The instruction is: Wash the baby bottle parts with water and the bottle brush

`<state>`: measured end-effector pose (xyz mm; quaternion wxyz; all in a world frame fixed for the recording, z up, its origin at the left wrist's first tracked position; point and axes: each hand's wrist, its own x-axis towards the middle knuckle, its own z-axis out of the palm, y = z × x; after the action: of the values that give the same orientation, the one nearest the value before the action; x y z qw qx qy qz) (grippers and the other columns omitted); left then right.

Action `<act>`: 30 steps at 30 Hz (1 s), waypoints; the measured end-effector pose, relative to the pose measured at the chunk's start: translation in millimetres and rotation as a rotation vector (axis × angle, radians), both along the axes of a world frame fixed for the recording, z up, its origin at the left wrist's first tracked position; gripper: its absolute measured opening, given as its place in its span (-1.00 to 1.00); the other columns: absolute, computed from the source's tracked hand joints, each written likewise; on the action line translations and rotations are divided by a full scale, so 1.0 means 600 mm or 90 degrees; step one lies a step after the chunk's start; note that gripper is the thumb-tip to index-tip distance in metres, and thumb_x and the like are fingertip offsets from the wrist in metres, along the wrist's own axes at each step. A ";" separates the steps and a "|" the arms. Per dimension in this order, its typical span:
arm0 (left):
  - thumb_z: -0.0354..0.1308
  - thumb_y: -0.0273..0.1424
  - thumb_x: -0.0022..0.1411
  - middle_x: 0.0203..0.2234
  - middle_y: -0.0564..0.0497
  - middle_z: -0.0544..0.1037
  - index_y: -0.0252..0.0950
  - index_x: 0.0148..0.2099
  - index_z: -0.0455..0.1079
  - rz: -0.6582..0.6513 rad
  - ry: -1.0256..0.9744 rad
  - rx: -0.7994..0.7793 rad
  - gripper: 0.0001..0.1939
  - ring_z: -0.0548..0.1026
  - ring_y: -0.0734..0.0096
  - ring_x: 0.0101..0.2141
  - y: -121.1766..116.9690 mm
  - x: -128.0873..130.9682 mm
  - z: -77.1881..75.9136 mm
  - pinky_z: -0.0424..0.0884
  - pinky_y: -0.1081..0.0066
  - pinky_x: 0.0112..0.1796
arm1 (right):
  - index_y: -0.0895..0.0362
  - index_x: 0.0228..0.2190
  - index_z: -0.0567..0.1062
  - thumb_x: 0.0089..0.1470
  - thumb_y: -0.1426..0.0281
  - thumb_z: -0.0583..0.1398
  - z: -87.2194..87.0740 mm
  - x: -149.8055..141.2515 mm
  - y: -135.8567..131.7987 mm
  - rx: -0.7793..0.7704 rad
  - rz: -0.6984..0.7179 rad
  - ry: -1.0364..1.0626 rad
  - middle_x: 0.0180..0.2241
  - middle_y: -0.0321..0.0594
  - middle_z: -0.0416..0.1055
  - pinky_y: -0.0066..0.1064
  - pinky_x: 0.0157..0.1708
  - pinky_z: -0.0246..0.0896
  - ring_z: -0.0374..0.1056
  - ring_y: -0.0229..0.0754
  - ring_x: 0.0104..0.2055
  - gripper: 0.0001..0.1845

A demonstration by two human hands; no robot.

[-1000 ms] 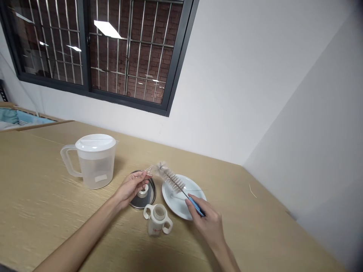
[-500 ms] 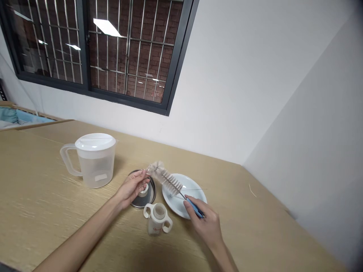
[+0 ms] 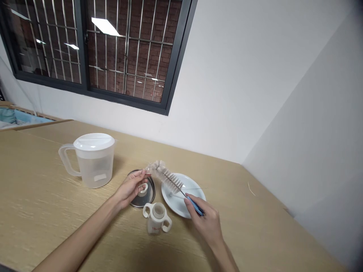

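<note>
The right hand [image 3: 205, 217] gripped a brush [image 3: 171, 182] by its blue end, the bristles angling far and left over the plate [image 3: 176, 206]. The left hand [image 3: 131, 189] pinched a small clear piece [image 3: 148, 168] at the brush's tip, above the metal tray [image 3: 149, 197] and its white ring [image 3: 144, 190]. A two-handled bottle [image 3: 154, 223] stood upright nearer on the desk [image 3: 255, 230], a lidded jug [image 3: 95, 164] to the left.

The person's left hand [image 3: 130, 189], beyond and left of the two-handled bottle [image 3: 155, 226], pinches thumb against fingertips, its bare forearm [image 3: 78, 236] stretched out long. Right of the bottle, the right hand [image 3: 206, 218] is curled in a grip, thumb and index finger pointing forward.
</note>
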<state>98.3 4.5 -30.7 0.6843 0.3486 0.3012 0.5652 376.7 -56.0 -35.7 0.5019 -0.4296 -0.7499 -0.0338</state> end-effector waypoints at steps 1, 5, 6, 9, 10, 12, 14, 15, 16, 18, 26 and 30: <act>0.34 -0.27 0.16 -0.21 -0.08 0.58 -0.36 -0.21 0.56 0.002 0.002 0.000 -0.75 0.49 0.55 -0.38 0.000 0.000 0.001 0.44 0.60 -0.40 | 0.10 -0.23 0.61 0.17 0.33 0.22 0.000 0.000 0.000 0.000 -0.002 0.001 -0.27 -0.16 0.61 -0.41 -0.30 0.49 0.56 -0.12 -0.30 -0.81; 0.33 -0.25 0.16 -0.22 -0.09 0.57 -0.37 -0.21 0.56 0.006 0.008 0.009 -0.73 0.47 0.56 -0.38 0.000 -0.001 0.003 0.42 0.62 -0.41 | 0.11 -0.22 0.61 0.17 0.33 0.22 -0.002 0.002 0.001 0.002 -0.004 0.002 -0.26 -0.16 0.61 -0.42 -0.30 0.49 0.56 -0.12 -0.30 -0.81; 0.34 -0.25 0.15 -0.23 -0.09 0.57 -0.38 -0.21 0.56 0.005 0.009 0.011 -0.72 0.46 0.56 -0.39 -0.001 -0.001 0.004 0.42 0.62 -0.42 | 0.11 -0.22 0.61 0.17 0.33 0.23 -0.002 0.003 0.001 0.002 -0.005 0.001 -0.26 -0.16 0.61 -0.42 -0.30 0.49 0.56 -0.13 -0.30 -0.81; 0.34 -0.24 0.14 -0.23 -0.10 0.56 -0.38 -0.21 0.56 0.007 0.008 0.010 -0.71 0.46 0.56 -0.39 -0.003 -0.002 0.006 0.42 0.62 -0.43 | 0.10 -0.22 0.61 0.16 0.33 0.23 -0.002 0.005 0.002 0.005 -0.011 -0.002 -0.26 -0.17 0.61 -0.43 -0.29 0.49 0.57 -0.13 -0.29 -0.81; 0.35 -0.24 0.14 -0.22 -0.10 0.56 -0.39 -0.22 0.56 0.008 0.007 0.009 -0.71 0.46 0.55 -0.39 -0.003 -0.002 0.006 0.42 0.62 -0.43 | 0.10 -0.23 0.61 0.16 0.33 0.23 -0.002 0.006 0.002 0.007 -0.015 -0.001 -0.26 -0.17 0.61 -0.42 -0.28 0.49 0.57 -0.12 -0.29 -0.81; 0.35 -0.25 0.14 -0.22 -0.11 0.56 -0.39 -0.22 0.55 0.010 0.005 0.004 -0.71 0.46 0.55 -0.40 -0.003 -0.002 0.007 0.42 0.62 -0.44 | 0.10 -0.24 0.62 0.16 0.32 0.24 -0.002 0.006 0.003 0.017 -0.021 0.005 -0.26 -0.17 0.62 -0.43 -0.28 0.49 0.57 -0.12 -0.29 -0.82; 0.34 -0.25 0.15 -0.23 -0.11 0.56 -0.39 -0.20 0.55 0.012 0.002 -0.001 -0.72 0.46 0.56 -0.40 -0.003 -0.002 0.008 0.42 0.63 -0.45 | 0.11 -0.24 0.62 0.15 0.33 0.24 -0.001 0.006 0.002 0.024 -0.026 0.015 -0.27 -0.17 0.62 -0.44 -0.30 0.49 0.57 -0.13 -0.30 -0.82; 0.33 -0.25 0.16 -0.24 -0.11 0.56 -0.39 -0.20 0.55 0.014 0.002 -0.003 -0.71 0.46 0.56 -0.40 -0.002 -0.002 0.008 0.42 0.63 -0.45 | 0.11 -0.24 0.62 0.15 0.33 0.24 -0.001 0.005 0.001 0.024 -0.026 0.020 -0.28 -0.17 0.62 -0.44 -0.31 0.49 0.57 -0.13 -0.31 -0.82; 0.32 -0.25 0.17 -0.24 -0.11 0.56 -0.39 -0.19 0.55 0.015 0.002 -0.005 -0.71 0.47 0.56 -0.40 -0.002 -0.001 0.008 0.42 0.63 -0.45 | 0.11 -0.24 0.62 0.15 0.33 0.24 0.000 0.004 0.000 0.024 -0.026 0.024 -0.28 -0.17 0.62 -0.44 -0.32 0.49 0.57 -0.13 -0.31 -0.82; 0.32 -0.24 0.17 -0.22 -0.11 0.57 -0.39 -0.19 0.56 0.014 0.007 -0.007 -0.70 0.48 0.54 -0.38 -0.001 0.000 0.007 0.43 0.63 -0.43 | 0.11 -0.23 0.61 0.15 0.34 0.24 0.003 0.002 -0.004 0.019 -0.021 0.027 -0.27 -0.17 0.62 -0.44 -0.30 0.50 0.57 -0.13 -0.30 -0.82; 0.32 -0.26 0.17 -0.17 -0.16 0.60 -0.39 -0.18 0.56 -0.012 0.028 0.007 -0.71 0.54 0.50 -0.34 0.000 0.002 0.001 0.44 0.61 -0.39 | 0.09 -0.23 0.61 0.17 0.34 0.22 0.002 0.002 -0.004 0.015 -0.004 -0.002 -0.27 -0.17 0.62 -0.40 -0.28 0.51 0.57 -0.12 -0.30 -0.82; 0.34 -0.27 0.15 -0.16 -0.19 0.61 -0.39 -0.16 0.56 -0.011 0.041 0.005 -0.71 0.56 0.45 -0.30 -0.002 0.000 0.003 0.45 0.60 -0.38 | 0.10 -0.23 0.61 0.17 0.33 0.23 -0.001 0.003 0.000 0.016 -0.015 -0.003 -0.26 -0.17 0.61 -0.42 -0.28 0.50 0.57 -0.13 -0.29 -0.82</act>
<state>98.1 3.5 -28.7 0.6779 0.3715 0.3178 0.5490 378.8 -56.1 -36.4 0.5051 -0.4322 -0.7454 -0.0500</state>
